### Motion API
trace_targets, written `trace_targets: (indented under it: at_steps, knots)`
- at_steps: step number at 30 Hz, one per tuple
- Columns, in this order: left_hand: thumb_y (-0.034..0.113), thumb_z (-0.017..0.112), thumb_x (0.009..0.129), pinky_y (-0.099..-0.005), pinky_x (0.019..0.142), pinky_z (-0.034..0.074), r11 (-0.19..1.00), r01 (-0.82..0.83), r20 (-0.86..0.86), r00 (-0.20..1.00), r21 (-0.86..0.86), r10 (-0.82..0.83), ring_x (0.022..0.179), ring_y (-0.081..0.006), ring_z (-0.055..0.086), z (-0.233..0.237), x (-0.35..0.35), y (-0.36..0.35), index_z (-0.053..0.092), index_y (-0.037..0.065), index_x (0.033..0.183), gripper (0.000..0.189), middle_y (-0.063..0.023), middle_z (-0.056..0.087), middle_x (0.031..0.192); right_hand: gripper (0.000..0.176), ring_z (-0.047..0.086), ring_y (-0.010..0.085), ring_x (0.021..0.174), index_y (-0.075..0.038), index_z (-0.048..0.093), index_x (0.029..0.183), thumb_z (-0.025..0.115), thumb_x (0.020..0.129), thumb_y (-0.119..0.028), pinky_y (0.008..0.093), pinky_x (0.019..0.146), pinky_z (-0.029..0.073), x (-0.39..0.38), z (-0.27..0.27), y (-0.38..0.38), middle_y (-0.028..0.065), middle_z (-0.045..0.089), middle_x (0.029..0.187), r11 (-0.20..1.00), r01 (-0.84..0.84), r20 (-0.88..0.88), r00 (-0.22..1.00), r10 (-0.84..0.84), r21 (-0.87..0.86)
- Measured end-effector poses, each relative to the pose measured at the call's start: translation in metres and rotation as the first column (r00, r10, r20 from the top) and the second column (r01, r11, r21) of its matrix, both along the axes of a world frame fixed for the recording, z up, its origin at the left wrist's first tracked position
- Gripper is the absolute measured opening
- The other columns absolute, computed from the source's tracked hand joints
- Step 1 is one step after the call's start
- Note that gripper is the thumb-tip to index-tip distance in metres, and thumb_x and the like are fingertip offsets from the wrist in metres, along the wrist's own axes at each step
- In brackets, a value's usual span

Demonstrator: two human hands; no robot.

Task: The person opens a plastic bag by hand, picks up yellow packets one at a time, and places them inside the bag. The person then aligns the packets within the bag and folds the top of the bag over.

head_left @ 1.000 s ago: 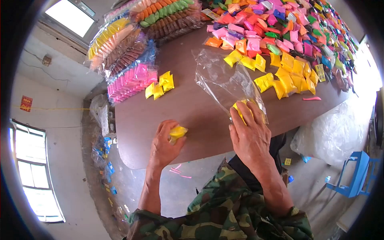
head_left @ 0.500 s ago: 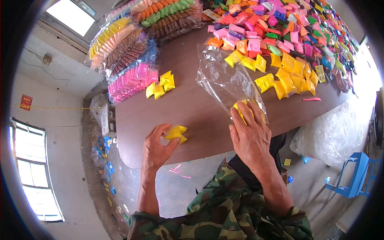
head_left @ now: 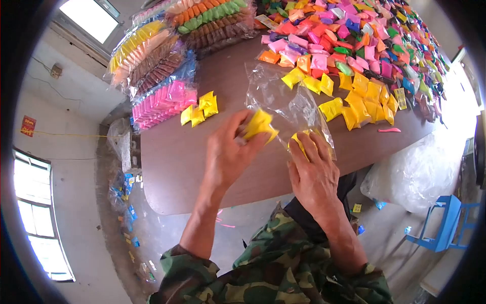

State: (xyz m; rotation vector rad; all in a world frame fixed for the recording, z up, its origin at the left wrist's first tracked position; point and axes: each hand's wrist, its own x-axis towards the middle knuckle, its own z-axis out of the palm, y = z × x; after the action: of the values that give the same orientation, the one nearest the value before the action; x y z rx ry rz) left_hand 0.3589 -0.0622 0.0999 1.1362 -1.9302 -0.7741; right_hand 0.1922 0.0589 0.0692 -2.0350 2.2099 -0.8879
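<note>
Small yellow packets [head_left: 260,125] are pinched in my left hand [head_left: 226,152], raised over the brown table [head_left: 177,167]; motion blur hides how many. My right hand [head_left: 316,167] rests with bent fingers on a yellow packet [head_left: 302,143] at the near end of a clear plastic bag [head_left: 273,93]. The bag lies flat on the table, stretching away from that hand. Left of the bag sits a little group of yellow packets [head_left: 201,109]. A larger cluster of yellow packets [head_left: 364,99] lies to its right.
A large heap of mixed-colour packets [head_left: 344,40] covers the back right. Filled clear bags of sorted packets [head_left: 164,101] are stacked at the back left. A pink strip [head_left: 389,130] lies near the right edge. A blue stool [head_left: 440,223] and a big plastic sack [head_left: 405,172] stand on the floor.
My left hand has lifted the yellow packets from the table's near left and carried them up and right, close to the bag. My right hand stays at the bag's near end.
</note>
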Motion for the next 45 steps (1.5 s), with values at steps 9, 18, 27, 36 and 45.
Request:
trace_targets:
  at_steps: [9, 18, 27, 36, 45]
  knots:
    - [0.029, 0.089, 0.084, -0.0366, 0.077, 0.059, 0.996, 0.092, 0.147, 0.985, 0.015, -0.093, 0.085, -0.0236, 0.075, -0.045, -0.053, -0.035, 0.068, -0.001, 0.113, 0.047, -0.0191, 0.076, 0.096, 0.054, 0.055, 0.0360, 0.136, -0.005, 0.060, 0.138, 0.076, 0.087, -0.008, 0.0462, 0.107, 0.052, -0.003, -0.002, -0.002, 0.0111, 0.060, 0.143, 1.000, 0.007, 0.076, 0.997, -0.005, -0.021]
    - [0.040, 0.088, 0.084, -0.0478, 0.078, 0.058, 0.974, 0.137, 0.345, 0.936, -0.183, -0.067, 0.090, -0.0410, 0.072, -0.052, -0.061, -0.021, 0.067, 0.002, 0.104, 0.047, -0.0183, 0.074, 0.100, 0.037, 0.068, 0.0391, 0.116, 0.002, 0.068, 0.124, 0.073, 0.087, -0.001, 0.0445, 0.096, 0.058, -0.008, 0.011, 0.017, 0.0163, 0.068, 0.129, 0.949, -0.099, 0.200, 0.966, 0.164, -0.301]
    - [0.036, 0.083, 0.090, -0.0434, 0.073, 0.059, 0.978, 0.189, 0.329, 0.932, -0.086, -0.151, 0.080, -0.0356, 0.074, -0.044, -0.059, -0.020, 0.069, 0.000, 0.116, 0.046, -0.0211, 0.075, 0.105, 0.031, 0.068, 0.0149, 0.107, 0.003, 0.071, 0.124, 0.067, 0.105, -0.021, 0.0322, 0.095, 0.054, -0.082, -0.016, 0.009, 0.0103, 0.074, 0.115, 0.962, 0.257, 0.866, 0.498, -0.049, -0.093]
    - [0.019, 0.077, 0.096, -0.0409, 0.068, 0.059, 0.958, 0.283, 0.258, 0.930, -0.047, -0.262, 0.075, -0.0325, 0.074, -0.054, -0.048, -0.017, 0.068, 0.001, 0.127, 0.038, -0.0208, 0.074, 0.111, 0.048, 0.062, 0.0096, 0.106, 0.000, 0.067, 0.137, 0.049, 0.116, -0.039, 0.0271, 0.094, 0.050, -0.092, -0.045, -0.043, 0.0034, 0.070, 0.118, 0.979, -0.198, 0.963, 0.268, 0.012, 0.043]
    - [0.022, 0.078, 0.095, -0.0372, 0.070, 0.062, 0.960, 0.275, 0.263, 0.932, -0.056, -0.251, 0.079, -0.0291, 0.077, -0.051, -0.051, -0.014, 0.067, 0.002, 0.134, 0.045, -0.0195, 0.072, 0.122, 0.054, 0.062, 0.0093, 0.109, 0.000, 0.064, 0.144, 0.045, 0.116, -0.042, 0.0266, 0.096, 0.051, -0.090, -0.044, -0.050, 0.0032, 0.070, 0.123, 0.954, -0.299, 0.997, 0.078, 0.002, 0.022]
